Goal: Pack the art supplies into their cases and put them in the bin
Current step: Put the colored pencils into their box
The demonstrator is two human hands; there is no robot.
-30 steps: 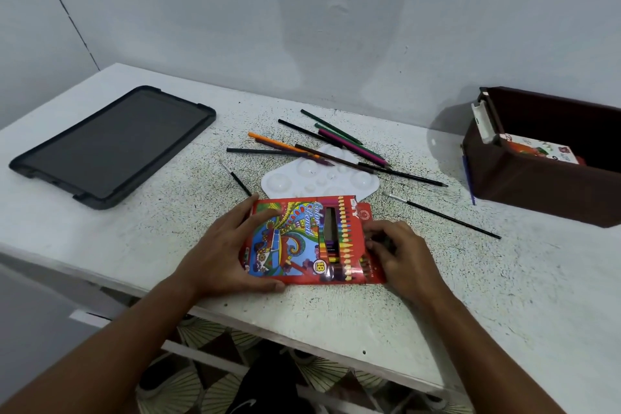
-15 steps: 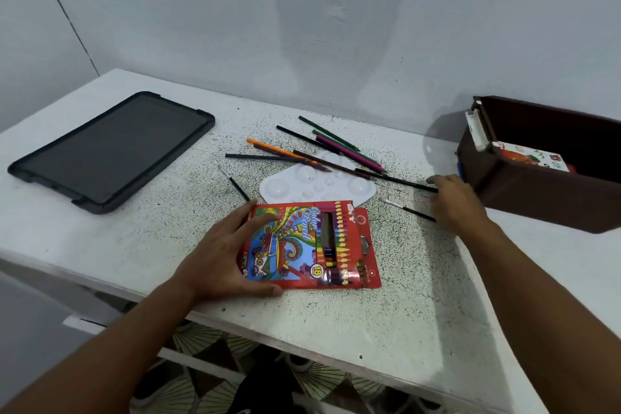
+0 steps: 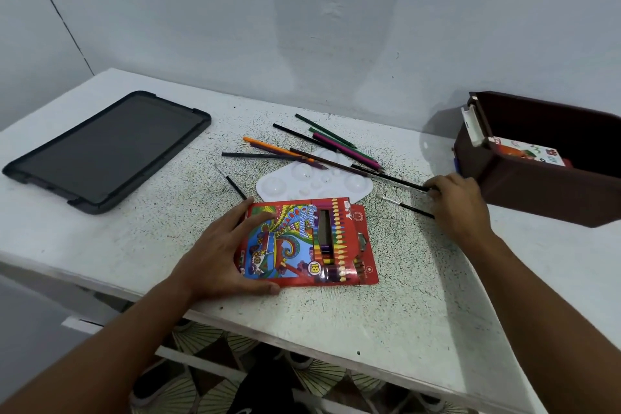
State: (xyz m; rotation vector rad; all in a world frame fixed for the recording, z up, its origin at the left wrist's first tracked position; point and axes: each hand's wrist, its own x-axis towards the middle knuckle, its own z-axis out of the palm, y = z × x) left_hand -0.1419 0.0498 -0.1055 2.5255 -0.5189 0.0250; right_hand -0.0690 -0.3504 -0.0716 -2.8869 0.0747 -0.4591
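Tablet point(image 3: 104, 148) lies far left on the table point(image 3: 386, 319). Left hand point(image 3: 218, 255) grips the red pencil box point(image 3: 302, 242) at the near edge, thumb under, fingers over. Loose pencils point(image 3: 322, 144) cross the palette point(image 3: 312, 181) behind. Right hand point(image 3: 457, 202) pinches a black brush point(image 3: 393, 178) beside the bin point(image 3: 537, 191).

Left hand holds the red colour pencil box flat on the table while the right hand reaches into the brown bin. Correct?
Not quite. In the head view the right hand is outside the brown bin, at the black pencil on the table. The left hand does hold the red colour pencil box.
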